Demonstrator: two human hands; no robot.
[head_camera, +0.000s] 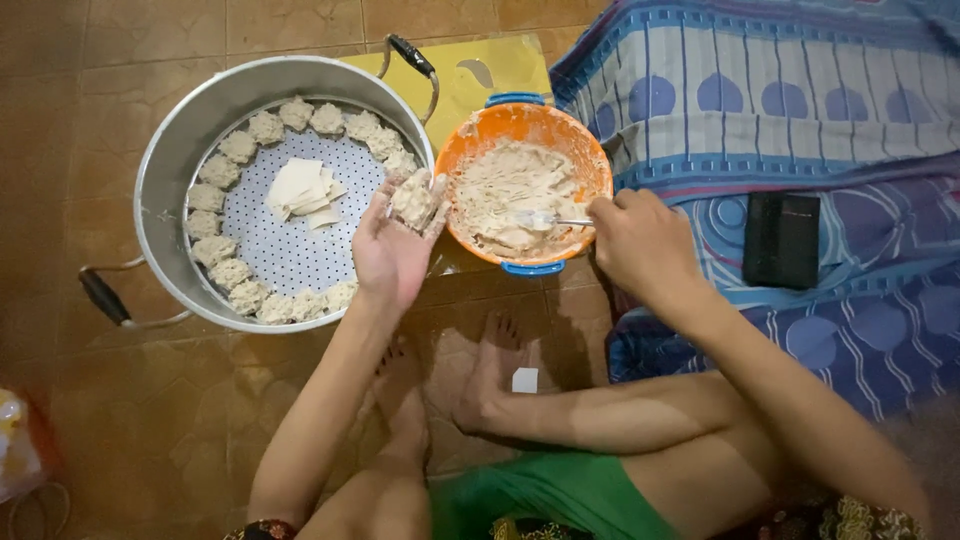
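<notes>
Dumpling (412, 197) sits in the cupped left hand (388, 250), fingers half-spread and curled up around the filled wrapper, held over the gap between the steamer pot (165, 150) and the orange bowl (592, 150). Right hand (640, 240) has its fingers pinched on a spoon (545, 219), whose handle runs left to right with the tip sunk in the pale filling (505, 190), just to the right of the dumpling. Finished dumplings ring the perforated tray (285, 250) to the left, spare wrappers (305, 190) stacked at its middle, and the left hand is the nearer one to them.
</notes>
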